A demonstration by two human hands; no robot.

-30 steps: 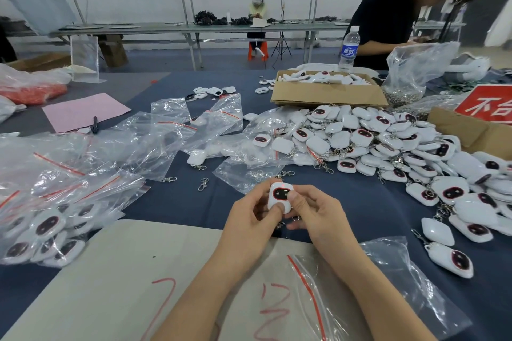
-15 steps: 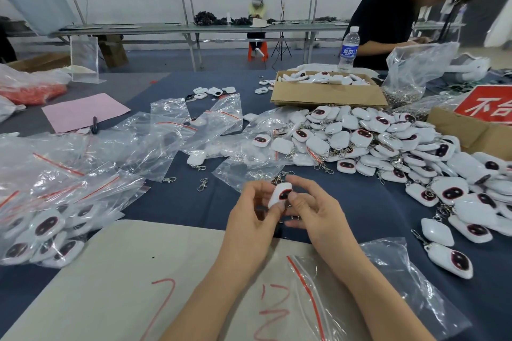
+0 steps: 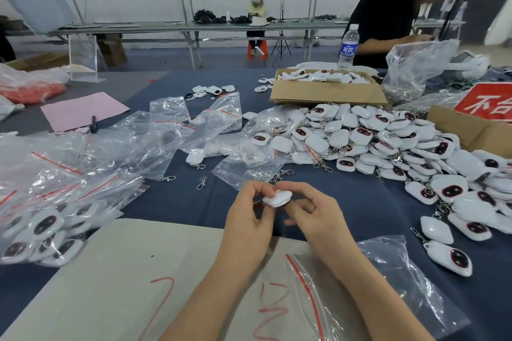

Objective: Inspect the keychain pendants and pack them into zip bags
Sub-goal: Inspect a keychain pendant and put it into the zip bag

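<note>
- The pendant (image 3: 277, 198) is held between both hands, plain white side up, over the blue cloth (image 3: 177, 202).
- The left hand (image 3: 249, 220) pinches its near end; the right hand (image 3: 314, 214) grips the far end with curled fingers.
- Hold it by the rims and turn it slowly so both faces show. Its chain is hidden.
- A zip bag (image 3: 393, 271) lies under the right forearm, handy for packing.
- The pendant pile (image 3: 388, 141) crowds in right of the right hand, and filled bags (image 3: 41, 224) lie well left of the left hand. Bare cloth shows ahead-left.
</note>
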